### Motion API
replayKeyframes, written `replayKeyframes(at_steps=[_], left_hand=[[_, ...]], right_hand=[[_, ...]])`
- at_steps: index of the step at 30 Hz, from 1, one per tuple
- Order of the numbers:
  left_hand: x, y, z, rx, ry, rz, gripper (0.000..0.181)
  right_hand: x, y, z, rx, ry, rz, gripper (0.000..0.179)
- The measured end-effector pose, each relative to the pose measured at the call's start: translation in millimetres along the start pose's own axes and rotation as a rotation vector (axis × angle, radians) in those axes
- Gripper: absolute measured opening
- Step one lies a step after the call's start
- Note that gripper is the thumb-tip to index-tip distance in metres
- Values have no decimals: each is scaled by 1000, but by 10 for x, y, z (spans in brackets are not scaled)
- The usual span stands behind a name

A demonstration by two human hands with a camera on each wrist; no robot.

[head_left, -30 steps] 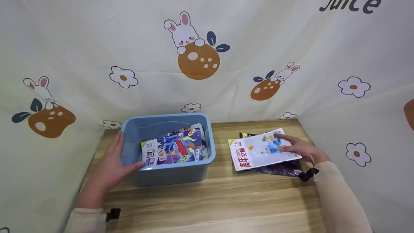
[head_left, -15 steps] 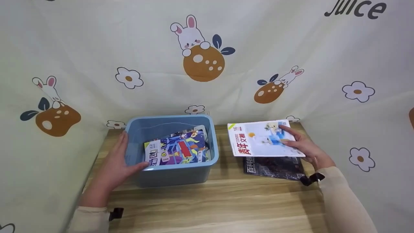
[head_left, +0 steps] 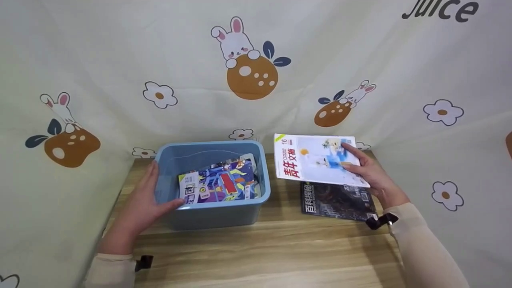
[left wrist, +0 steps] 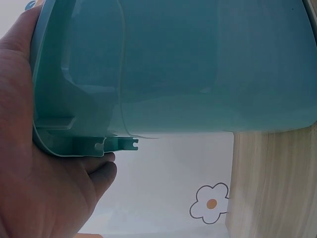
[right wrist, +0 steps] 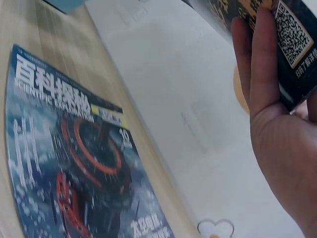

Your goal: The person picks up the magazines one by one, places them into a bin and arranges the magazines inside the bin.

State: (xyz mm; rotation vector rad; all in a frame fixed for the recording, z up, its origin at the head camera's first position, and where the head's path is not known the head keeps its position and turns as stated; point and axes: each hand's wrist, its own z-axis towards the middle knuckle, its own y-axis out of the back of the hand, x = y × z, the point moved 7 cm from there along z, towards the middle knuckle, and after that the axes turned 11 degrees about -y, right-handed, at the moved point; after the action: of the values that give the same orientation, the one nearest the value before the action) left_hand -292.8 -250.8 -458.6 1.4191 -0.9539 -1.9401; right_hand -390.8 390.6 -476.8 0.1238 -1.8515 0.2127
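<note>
In the head view my right hand [head_left: 374, 178] pinches a white magazine [head_left: 320, 160] by its right edge, raised over a dark magazine [head_left: 340, 202] on the table. The right wrist view shows several fingers under the held magazine's dark back cover [right wrist: 297, 44], which bears a QR code. Below lies the dark magazine [right wrist: 79, 148] with its cover up. My left hand [head_left: 140, 202] grips the left front corner of a blue plastic bin [head_left: 216, 218]. In the left wrist view its fingers curl under the rim of the bin [left wrist: 163, 64]. A colourful magazine [head_left: 220, 184] lies inside the bin.
Other printed items lie partly hidden beneath the colourful magazine in the bin. The wooden table [head_left: 248, 256] meets a cloth backdrop [head_left: 184, 48] with rabbit and orange prints behind and at both sides.
My right hand has lifted the white magazine off the dark one and moved it back and slightly left. The left hand keeps its grip on the bin, and the view has shifted slightly.
</note>
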Motion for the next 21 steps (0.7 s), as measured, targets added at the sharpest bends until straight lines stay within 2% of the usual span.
replayKeyframes(at_steps=[7, 14, 21], left_hand=[[12, -10, 13, 1, 7, 1, 144], [-13, 0, 17, 4, -1, 0, 145], [-15, 5, 28, 4, -11, 7, 145]], right_hand=[[102, -206, -6, -77, -37, -44, 80], [213, -598, 36, 42, 65, 13, 81], [327, -972, 50, 54, 85, -38, 83]])
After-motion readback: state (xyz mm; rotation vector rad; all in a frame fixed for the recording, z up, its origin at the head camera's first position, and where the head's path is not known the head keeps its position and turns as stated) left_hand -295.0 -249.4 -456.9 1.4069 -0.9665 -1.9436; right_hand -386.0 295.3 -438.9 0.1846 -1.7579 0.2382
